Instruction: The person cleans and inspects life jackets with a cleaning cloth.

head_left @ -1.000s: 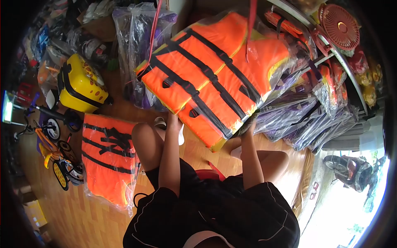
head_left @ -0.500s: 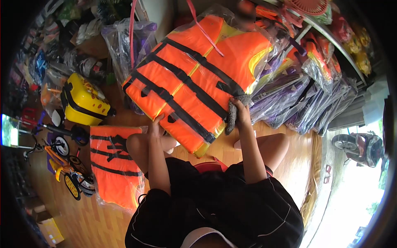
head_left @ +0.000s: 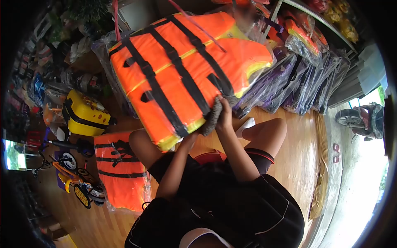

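While purple bagged packs [head_left: 297,78] crowd the upper right, orange life jacket [head_left: 182,70] tilted, long axis upper right to lower left, right hand [head_left: 224,115] pressing grey cloth [head_left: 213,117] on it, left hand [head_left: 189,137] gripping its lower edge.

My right hand [head_left: 225,115] presses a rough grey cloth [head_left: 213,115] against an orange fabric life jacket [head_left: 182,70] with matt black webbing, sealed in glossy clear plastic. The floor [head_left: 289,165] is smooth wood laminate; the yellow suitcase [head_left: 84,113] is shiny hard plastic.

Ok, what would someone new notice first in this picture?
A big orange life jacket in clear plastic fills the centre, propped on the person's lap. The right hand presses a grey cloth against its lower edge. A yellow toy suitcase sits on the floor at left.
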The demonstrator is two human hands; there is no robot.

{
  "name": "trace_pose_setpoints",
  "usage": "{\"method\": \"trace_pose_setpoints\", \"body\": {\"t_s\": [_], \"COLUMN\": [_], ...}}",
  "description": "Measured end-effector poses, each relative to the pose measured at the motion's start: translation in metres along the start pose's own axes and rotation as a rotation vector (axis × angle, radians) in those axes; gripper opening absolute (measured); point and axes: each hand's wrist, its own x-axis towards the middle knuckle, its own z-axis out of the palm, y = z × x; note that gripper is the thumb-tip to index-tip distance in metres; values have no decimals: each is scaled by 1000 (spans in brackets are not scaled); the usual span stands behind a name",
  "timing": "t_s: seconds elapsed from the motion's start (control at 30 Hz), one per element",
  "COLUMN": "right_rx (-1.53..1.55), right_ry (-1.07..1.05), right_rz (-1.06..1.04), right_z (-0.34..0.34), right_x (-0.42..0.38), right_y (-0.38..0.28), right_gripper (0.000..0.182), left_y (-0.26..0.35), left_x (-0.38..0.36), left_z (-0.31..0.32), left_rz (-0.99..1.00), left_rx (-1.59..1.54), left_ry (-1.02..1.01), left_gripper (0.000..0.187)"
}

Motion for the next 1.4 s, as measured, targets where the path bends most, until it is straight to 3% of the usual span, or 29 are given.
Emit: {"method": "trace_pose_setpoints", "body": {"t_s": [0.03, 0.07, 0.1, 0.17, 0.37, 0.4, 0.5, 0.57, 0.67, 0.77, 0.83, 0.9, 0.93, 0.97, 1.0, 1.03, 1.07, 1.13, 1.2, 1.23, 1.3, 1.4], "right_rx": [-2, -15, -29, -17, 44, 41, -126, -251, -213, -189, -246, -499, -643, -755, -994, -1554, -1926, -2041, -2204, -2201, -2126, -2203], "right_ry": [-8, 11, 26, -16, -20, -19, 15, 139, 203, 291, 296, 247, 12, -97, -320, -370, -528, -552, -509, -517, -291, 13], "right_rz": [-17, 1, 19, 31, -125, -122, -115, -241, -301, -455, -458, -464, -482, -319, -456, -712, -1028, -935, -767, -770, -822, -965], "right_z": [5, 8, 11, 8, 12, 6, -20, -33, -66, -71, -49, -19, -10, 8, -1, 13, 5, 2, -8, -13, -24, -41], "right_x": [-3, -5, -6, -4, -11, -9, -8, -14, -18, -23, -28, -30, -24, -23, 6, 15, 40, 58, 77, 89, 111, 147], "right_y": [2, 4, 4, 4, 14, 17, 16, 5, -39, -82, -94, -88, -81, -75, -57, -49, -29, -6, 5, 4, -7, -42], "right_gripper": [18, 17, 16, 15, 19, 19, 25, 32, 43, 50, 53, 54, 51, 48, 46, 52, 58, 61, 68, 68, 68, 69], "left_y": [60, 87, 97, 101, 119, 116, 126, 124, 115, 120, 108, 91, 81, 85, 87, 89, 90, 83, 59, 60, 64, 62], "left_x": [-26, -36, -37, -27, -35, -29, -36, -33, -18, -22, -17, -8, 0, 2, 0, 0, -1, 2, 10, 10, 4, 7], "left_z": [57, 71, 72, 56, 84, 75, 76, 62, 40, 52, 59, 61, 62, 69, 75, 74, 73, 66, 55, 56, 60, 62], "left_rz": [190, 83, 174, 154, 138, 104, 155, 133, 198, 209, 189, 172, 95, 18, 82, 81, 7, -59, -232, -225, -65, -89], "left_rx": [-76, -241, -214, -405, -785, -847, -720, -748, -1079, -1273, -1332, -1384, -1342, -1299, -1132, -1129, -1140, -1146, -1121, -1122, -1102, -1093], "left_ry": [-96, -147, -234, -506, 24, -17, 158, 87, -155, -242, -190, -138, -86, -36, -37, -35, -38, -40, 216, 220, -12, 9], "left_gripper": [52, 55, 51, 50, 43, 43, 50, 51, 59, 67, 65, 63, 58, 54, 41, 41, 37, 33, 30, 30, 32, 36]}}
